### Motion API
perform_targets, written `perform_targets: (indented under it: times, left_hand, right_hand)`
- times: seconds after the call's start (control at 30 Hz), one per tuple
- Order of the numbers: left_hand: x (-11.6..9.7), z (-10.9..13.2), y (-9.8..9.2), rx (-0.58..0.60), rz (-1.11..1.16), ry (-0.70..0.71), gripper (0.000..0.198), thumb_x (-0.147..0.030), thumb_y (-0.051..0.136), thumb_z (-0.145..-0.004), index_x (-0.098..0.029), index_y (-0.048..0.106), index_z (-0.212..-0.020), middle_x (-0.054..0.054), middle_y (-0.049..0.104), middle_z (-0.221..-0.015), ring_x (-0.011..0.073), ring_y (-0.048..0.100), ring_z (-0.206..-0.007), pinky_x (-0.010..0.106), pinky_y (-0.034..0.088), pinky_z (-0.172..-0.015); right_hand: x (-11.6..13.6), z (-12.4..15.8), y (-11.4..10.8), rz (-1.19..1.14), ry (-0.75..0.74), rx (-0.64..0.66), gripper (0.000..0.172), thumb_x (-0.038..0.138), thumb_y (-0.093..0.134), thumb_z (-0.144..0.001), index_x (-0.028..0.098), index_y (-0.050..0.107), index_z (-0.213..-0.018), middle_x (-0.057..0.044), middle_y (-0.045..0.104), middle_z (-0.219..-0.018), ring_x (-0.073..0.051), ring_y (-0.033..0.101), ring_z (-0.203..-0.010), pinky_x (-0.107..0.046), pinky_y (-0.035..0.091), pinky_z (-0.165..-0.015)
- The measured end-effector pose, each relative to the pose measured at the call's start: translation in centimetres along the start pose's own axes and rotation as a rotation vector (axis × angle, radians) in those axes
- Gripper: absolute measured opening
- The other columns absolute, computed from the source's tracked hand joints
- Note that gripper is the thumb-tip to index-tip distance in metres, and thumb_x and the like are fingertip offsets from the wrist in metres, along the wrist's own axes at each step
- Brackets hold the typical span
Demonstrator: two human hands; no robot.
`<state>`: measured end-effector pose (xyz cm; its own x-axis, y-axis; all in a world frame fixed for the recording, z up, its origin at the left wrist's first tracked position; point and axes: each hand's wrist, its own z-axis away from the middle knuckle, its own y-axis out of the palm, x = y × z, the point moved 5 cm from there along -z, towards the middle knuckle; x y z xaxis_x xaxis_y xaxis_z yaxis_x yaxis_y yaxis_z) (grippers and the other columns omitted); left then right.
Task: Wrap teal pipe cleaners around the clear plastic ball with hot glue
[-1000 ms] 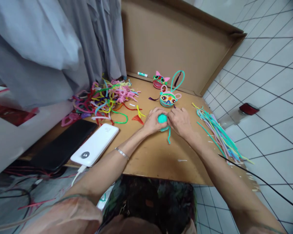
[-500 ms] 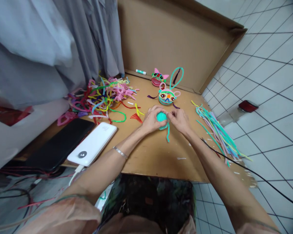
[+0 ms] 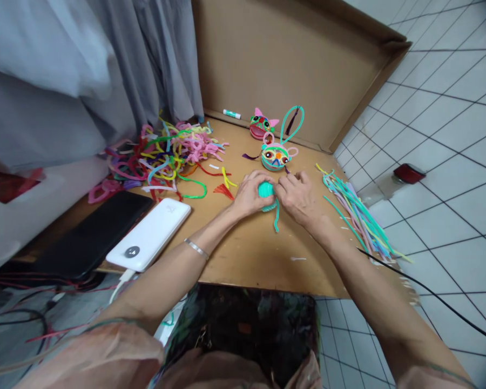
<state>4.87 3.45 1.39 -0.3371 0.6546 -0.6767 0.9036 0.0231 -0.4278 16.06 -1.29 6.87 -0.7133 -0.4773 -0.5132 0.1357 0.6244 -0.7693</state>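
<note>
Teal pipe-cleaner coil (image 3: 266, 190) on cardboard sheet (image 3: 251, 254), pinched between left hand (image 3: 249, 195) and right hand (image 3: 298, 199), both closed on it. Loose tail (image 3: 276, 218) dangling; a slack grip likely lets the winding spring open.

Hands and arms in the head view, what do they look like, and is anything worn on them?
Both forearms are bare, without sleeves. The left hand and right hand are ungloved. A thin silver bangle circles the left wrist.

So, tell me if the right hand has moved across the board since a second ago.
No: the right hand stays just in front of the pipe-cleaner face, on the teal ball.
</note>
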Motion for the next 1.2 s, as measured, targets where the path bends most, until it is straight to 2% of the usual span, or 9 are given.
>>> perform_targets:
  times: [0.2, 0.37, 0.53, 0.67, 0.8, 0.93, 1.03, 1.13, 1.2]
  left_hand:
    - [0.0, 0.1, -0.1, 0.022, -0.03, -0.022, 0.039, -0.024, 0.073, -0.068, -0.021, 0.065, -0.107, 0.007, 0.063, -0.124, 0.0264, 0.059, -0.118, 0.042, 0.045, -0.106]
    - [0.0, 0.0, -0.1, 0.029, -0.025, -0.023, 0.041, -0.023, 0.073, -0.068, -0.02, 0.064, -0.107, 0.007, 0.063, -0.124, 0.0269, 0.059, -0.118, 0.042, 0.045, -0.106]
    - [0.0, 0.0, 0.0, 0.025, -0.008, -0.011, 0.04, -0.024, 0.073, -0.067, -0.019, 0.065, -0.107, 0.008, 0.064, -0.122, 0.0275, 0.059, -0.117, 0.042, 0.044, -0.105]
    - [0.2, 0.0, 0.1, 0.022, -0.002, -0.009, 0.042, -0.025, 0.073, -0.066, -0.019, 0.066, -0.107, 0.008, 0.063, -0.122, 0.0277, 0.059, -0.117, 0.042, 0.045, -0.105]
    - [0.2, 0.0, 0.1, 0.032, -0.002, -0.019, 0.042, -0.023, 0.074, -0.064, -0.019, 0.067, -0.105, 0.007, 0.063, -0.123, 0.0277, 0.059, -0.117, 0.042, 0.046, -0.105]
    - [0.0, 0.0, -0.1, 0.026, 0.007, -0.03, 0.037, -0.023, 0.073, -0.066, -0.021, 0.067, -0.103, 0.006, 0.063, -0.122, 0.0266, 0.059, -0.117, 0.042, 0.046, -0.105]
    - [-0.1, 0.0, -0.2, 0.021, 0.026, -0.019, 0.035, -0.026, 0.073, -0.07, -0.02, 0.067, -0.103, 0.007, 0.064, -0.117, 0.0261, 0.06, -0.115, 0.042, 0.047, -0.103]
    - [-0.2, -0.1, -0.2, 0.009, 0.039, -0.008, 0.033, -0.026, 0.074, -0.07, -0.021, 0.067, -0.102, 0.006, 0.065, -0.114, 0.0256, 0.061, -0.113, 0.042, 0.048, -0.103]
    - [-0.1, -0.1, -0.2, 0.003, 0.045, -0.006, 0.033, -0.026, 0.074, -0.07, -0.021, 0.067, -0.102, 0.006, 0.065, -0.114, 0.0253, 0.061, -0.114, 0.042, 0.048, -0.103]
  right_hand:
    - [0.5, -0.9, -0.4, 0.15, -0.161, -0.004, 0.038, 0.009, 0.033, -0.1, 0.013, 0.071, -0.098, -0.009, 0.065, -0.083, -0.023, 0.048, -0.082, -0.038, 0.029, -0.077]
    - [0.3, -1.6, -0.5, 0.139, -0.179, 0.078, 0.036, 0.009, 0.035, -0.099, 0.013, 0.071, -0.098, -0.01, 0.067, -0.085, -0.023, 0.051, -0.084, -0.038, 0.03, -0.079]
    - [-0.5, -2.0, -0.3, 0.0, -0.052, 0.169, 0.031, 0.013, 0.039, -0.097, 0.012, 0.071, -0.098, -0.012, 0.068, -0.086, -0.023, 0.052, -0.083, -0.037, 0.029, -0.075]
    - [-0.8, -2.1, -0.4, -0.151, 0.076, 0.255, 0.024, 0.017, 0.048, -0.09, 0.012, 0.071, -0.094, -0.013, 0.069, -0.088, -0.023, 0.055, -0.083, -0.035, 0.028, -0.071]
    - [-1.4, -2.0, 0.1, -0.312, 0.291, 0.283, 0.02, 0.019, 0.05, -0.084, 0.014, 0.07, -0.086, -0.011, 0.068, -0.085, -0.021, 0.054, -0.076, -0.033, 0.027, -0.065]
    - [-2.1, -1.4, 1.3, -0.699, 0.521, 0.208, 0.016, 0.025, 0.05, -0.082, 0.018, 0.061, -0.072, -0.001, 0.057, -0.064, -0.015, 0.045, -0.061, -0.029, 0.026, -0.059]
    - [-2.9, -0.4, 1.9, -0.992, 0.666, 0.034, 0.014, 0.028, 0.051, -0.078, 0.019, 0.057, -0.07, 0.003, 0.05, -0.059, -0.012, 0.042, -0.057, -0.027, 0.029, -0.057]
    - [-3.3, 1.1, 2.0, -1.09, 0.765, -0.129, 0.014, 0.03, 0.051, -0.077, 0.02, 0.054, -0.068, 0.005, 0.049, -0.059, -0.011, 0.041, -0.057, -0.026, 0.03, -0.057]
    - [-3.2, 2.0, 2.0, -1.102, 0.778, -0.162, 0.019, 0.034, 0.05, -0.08, 0.021, 0.053, -0.066, 0.005, 0.047, -0.059, -0.011, 0.04, -0.058, -0.026, 0.031, -0.058]
